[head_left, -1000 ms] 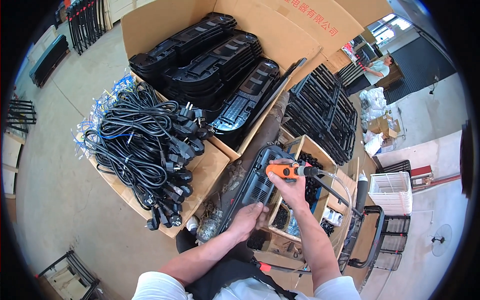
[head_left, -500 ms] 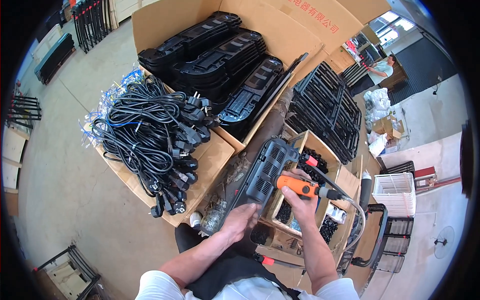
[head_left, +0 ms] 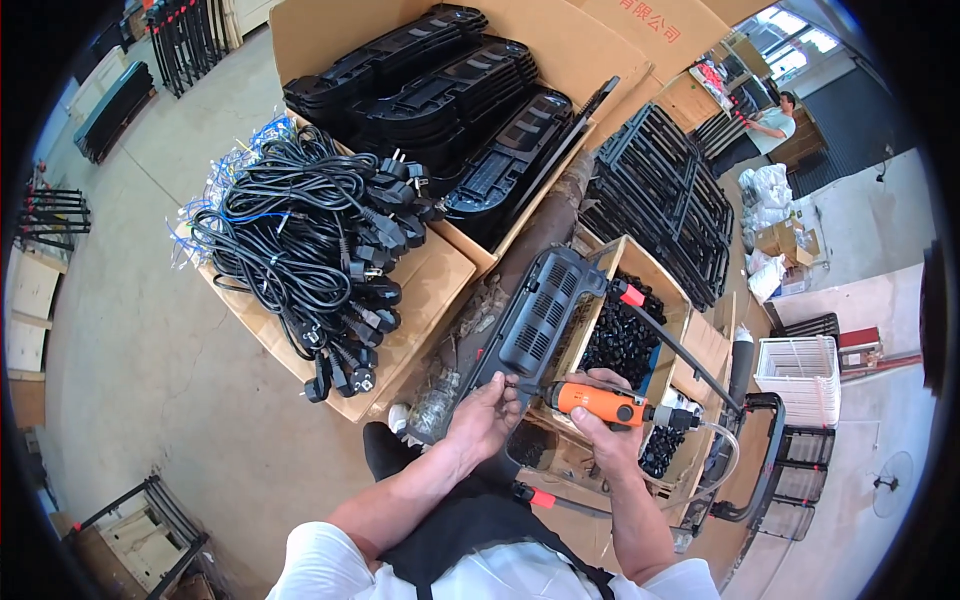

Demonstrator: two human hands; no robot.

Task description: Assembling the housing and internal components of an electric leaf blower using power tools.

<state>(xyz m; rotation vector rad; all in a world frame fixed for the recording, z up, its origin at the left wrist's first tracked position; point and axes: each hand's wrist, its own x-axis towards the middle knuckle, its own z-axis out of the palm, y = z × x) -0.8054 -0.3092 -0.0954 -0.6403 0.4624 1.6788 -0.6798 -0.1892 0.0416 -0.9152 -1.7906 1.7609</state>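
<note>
My right hand [head_left: 612,435] is wrapped round an orange air screwdriver [head_left: 590,402], whose clear hose trails off to the right. The tool lies almost level, its front end pointing left toward my left hand. My left hand [head_left: 484,418] is at the lower edge of a long black plastic housing [head_left: 540,312], thumb and fingertips pinched together; anything between them is too small to make out. The vented housing lies aslant across a padded roller-like support [head_left: 537,235] and is joined to a black tubular frame [head_left: 675,350] with red clips.
Right of the housing, a wooden box [head_left: 570,385] holds small black parts. Bundled black power cords [head_left: 290,220] lie on a carton at left. Behind, a large carton [head_left: 310,35] holds stacked black covers [head_left: 510,150]. Black frames [head_left: 660,200] lean beyond; a co-worker [head_left: 775,125] stands far right.
My right hand has drawn the screwdriver down, away from the housing's vents. My left hand's fingers have gone from resting on the housing to a pinch. The view has shifted slightly.
</note>
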